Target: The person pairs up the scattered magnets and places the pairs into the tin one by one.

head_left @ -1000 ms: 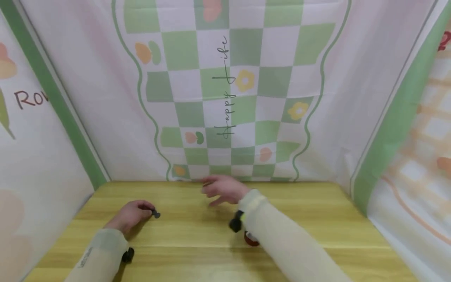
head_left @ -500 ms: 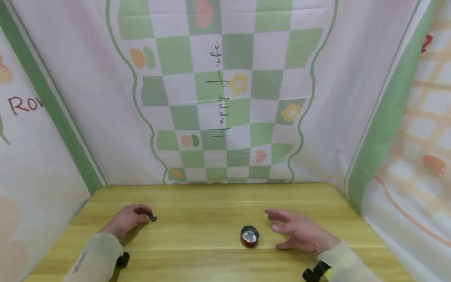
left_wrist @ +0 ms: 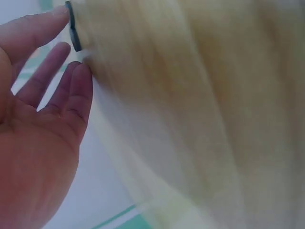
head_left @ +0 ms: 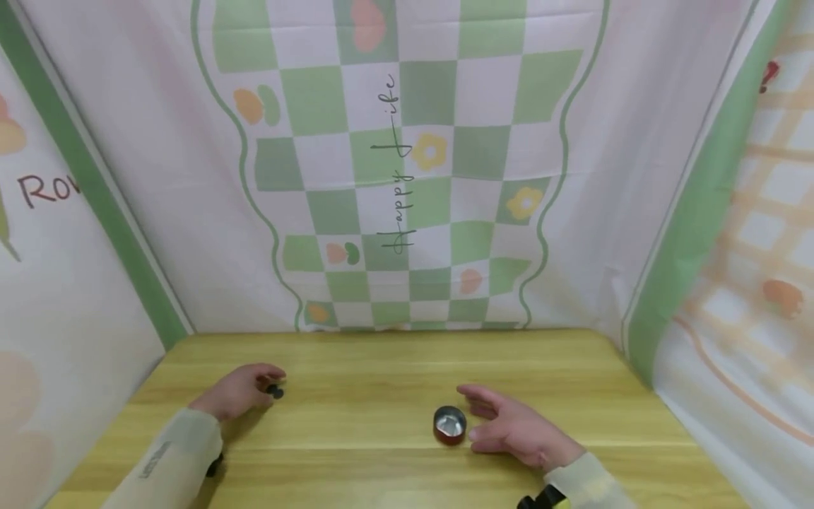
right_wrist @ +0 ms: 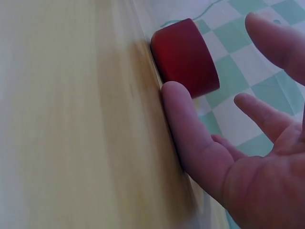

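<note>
A small round container (head_left: 449,440), red outside and shiny silver inside, stands upright on the wooden table. Beside its right side is my right hand (head_left: 518,430), fingers spread and thumb near the container's wall. The right wrist view shows the red wall (right_wrist: 183,57) just past the fingertips, with nothing gripped. On the table's left, my left hand (head_left: 240,391) rests with loosely bent fingers around a small black item (head_left: 275,391) with rounded ends. In the left wrist view that dark item (left_wrist: 74,31) lies right at the fingertips, the fingers apart from one another.
The wooden table (head_left: 356,396) runs back to a cloth wall (head_left: 407,212) with green checks. More printed cloth hangs at the left (head_left: 63,297) and right (head_left: 750,304). Dark cameras sit on both wrists.
My right hand has swung from over the table's middle to the container's right side, then moved closer to it, uncovering the container. My left fingers have spread from the black item.
</note>
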The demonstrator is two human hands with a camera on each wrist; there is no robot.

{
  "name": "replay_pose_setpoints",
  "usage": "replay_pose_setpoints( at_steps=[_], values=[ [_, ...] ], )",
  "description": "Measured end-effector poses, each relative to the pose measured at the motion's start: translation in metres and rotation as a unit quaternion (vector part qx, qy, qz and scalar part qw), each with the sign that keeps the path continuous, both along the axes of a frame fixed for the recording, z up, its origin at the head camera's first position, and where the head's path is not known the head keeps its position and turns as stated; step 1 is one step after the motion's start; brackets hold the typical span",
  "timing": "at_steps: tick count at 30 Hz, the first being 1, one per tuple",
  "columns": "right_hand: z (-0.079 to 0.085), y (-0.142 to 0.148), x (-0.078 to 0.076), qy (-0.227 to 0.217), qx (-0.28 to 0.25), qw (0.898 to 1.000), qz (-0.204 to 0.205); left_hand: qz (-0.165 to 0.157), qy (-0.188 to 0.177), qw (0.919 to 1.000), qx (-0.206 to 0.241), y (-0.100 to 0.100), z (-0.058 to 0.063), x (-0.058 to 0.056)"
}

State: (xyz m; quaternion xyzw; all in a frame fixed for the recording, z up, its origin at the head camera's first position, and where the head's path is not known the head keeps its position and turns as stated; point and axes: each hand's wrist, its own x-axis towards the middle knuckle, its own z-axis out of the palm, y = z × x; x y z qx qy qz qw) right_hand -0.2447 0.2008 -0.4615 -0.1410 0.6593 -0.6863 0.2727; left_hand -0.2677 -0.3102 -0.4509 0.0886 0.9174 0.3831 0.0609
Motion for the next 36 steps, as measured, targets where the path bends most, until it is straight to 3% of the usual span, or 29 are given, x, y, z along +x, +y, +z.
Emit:
replay_pose_setpoints(
  at_steps=[11,17,23,30,36],
  values=[
    [0.003,-0.011,0.001,-0.002,0.004,1.000,0.021,-0.060,0.056,0.9928,-0.088,0.008,0.004,-0.003],
    [0.004,-0.010,0.001,-0.006,0.006,1.000,0.021,-0.096,0.089,0.9807,-0.145,0.012,0.007,-0.003],
    [0.001,-0.010,-0.001,-0.004,0.011,1.000,0.018,-0.104,0.097,0.9723,-0.186,0.015,0.005,-0.004],
    [0.000,-0.010,-0.001,-0.003,0.011,1.000,0.017,-0.086,0.070,0.9726,-0.204,0.020,0.004,-0.004],
    [-0.001,-0.009,-0.002,-0.002,0.009,1.000,0.019,-0.081,0.071,0.9713,-0.212,0.021,0.002,-0.006]
  ],
)
